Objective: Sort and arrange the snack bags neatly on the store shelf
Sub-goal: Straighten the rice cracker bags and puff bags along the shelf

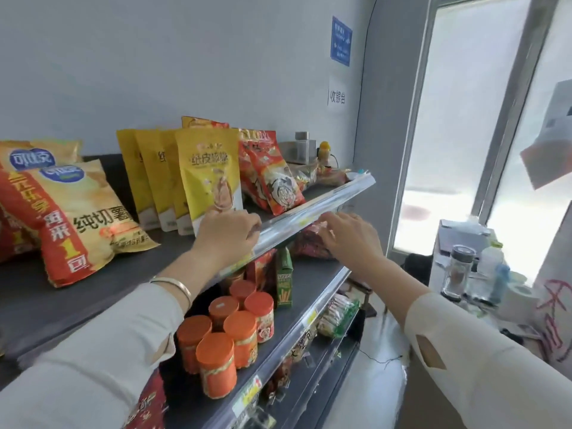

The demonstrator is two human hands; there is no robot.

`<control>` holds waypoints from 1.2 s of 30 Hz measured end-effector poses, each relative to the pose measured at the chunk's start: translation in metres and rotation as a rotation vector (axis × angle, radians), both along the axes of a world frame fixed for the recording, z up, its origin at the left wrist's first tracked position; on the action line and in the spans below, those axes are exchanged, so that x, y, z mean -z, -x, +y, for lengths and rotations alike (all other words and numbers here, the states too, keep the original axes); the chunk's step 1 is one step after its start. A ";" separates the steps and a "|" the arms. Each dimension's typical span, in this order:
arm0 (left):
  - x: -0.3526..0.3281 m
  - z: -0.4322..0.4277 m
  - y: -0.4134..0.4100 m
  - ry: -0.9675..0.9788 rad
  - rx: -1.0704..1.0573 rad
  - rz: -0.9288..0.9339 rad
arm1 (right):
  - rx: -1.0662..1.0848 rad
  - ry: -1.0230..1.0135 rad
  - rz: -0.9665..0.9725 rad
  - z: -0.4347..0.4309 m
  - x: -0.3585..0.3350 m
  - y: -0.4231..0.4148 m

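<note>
Daylight floods in from the window [464, 119] at right, blown out to white, and glares off the clear shelf rail [315, 209]. The wall [154, 57] sits evenly lit and soft. Wide-angle distortion bends straight lines near the edges; detail is slightly blurred throughout.

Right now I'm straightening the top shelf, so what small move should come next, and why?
Probably ease the front yellow bag back against the yellow bags behind it. It stands nearest the shelf rail, ahead of its row, with the left hand at its base. The right hand touches a red bag below.
</note>
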State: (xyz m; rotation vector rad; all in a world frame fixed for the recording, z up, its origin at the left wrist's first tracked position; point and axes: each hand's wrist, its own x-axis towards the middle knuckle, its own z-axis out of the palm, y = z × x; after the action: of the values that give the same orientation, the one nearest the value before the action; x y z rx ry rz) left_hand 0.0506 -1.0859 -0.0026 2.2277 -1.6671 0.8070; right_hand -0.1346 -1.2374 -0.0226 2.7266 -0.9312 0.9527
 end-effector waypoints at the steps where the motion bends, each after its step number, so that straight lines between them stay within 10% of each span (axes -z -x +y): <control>1: -0.002 -0.014 -0.005 0.003 -0.004 0.009 | -0.005 -0.014 -0.009 -0.014 -0.001 -0.008; 22: -0.052 -0.316 -0.087 -0.248 -0.062 -0.161 | -0.014 -0.333 -0.140 -0.275 -0.037 -0.167; 28: -0.056 -0.328 -0.100 -0.297 -0.174 -0.190 | 0.067 -0.946 -0.268 -0.319 -0.046 -0.213; 36: -0.052 -0.340 -0.097 -0.318 -0.404 -0.235 | -0.458 -1.886 -0.645 -0.344 -0.029 -0.285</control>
State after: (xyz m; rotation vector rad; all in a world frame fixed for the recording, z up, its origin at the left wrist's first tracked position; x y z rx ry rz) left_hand 0.1472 -1.4256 0.0499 2.8496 -1.5502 0.9858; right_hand 0.1500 -1.5814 0.0062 4.2898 -2.2124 1.5413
